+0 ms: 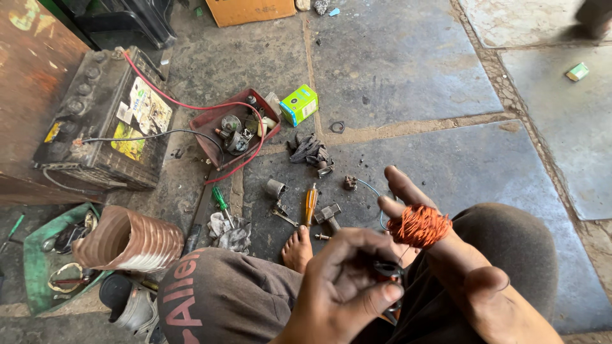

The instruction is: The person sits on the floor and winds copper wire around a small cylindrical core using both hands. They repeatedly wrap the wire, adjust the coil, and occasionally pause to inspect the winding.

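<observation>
1 view | head-worn | faces steeply down | close over lap, floor beyond

This is a small repair workshop on the ground, maybe for car electric parts. On the stone floor [446, 165] lie a car battery [102, 121] at 10 o'clock, a red tray [210, 137] with metal parts near the centre, and screwdrivers [310, 204] and a hammer [328, 215] below it.

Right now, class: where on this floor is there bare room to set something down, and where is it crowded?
Free: the grey slab right of the rag bundle, and the slab beyond the green box. Crowded: from the battery and red tray down to the screwdrivers and hammer. The right hand carries copper wire; the left hand pinches its end.
</observation>
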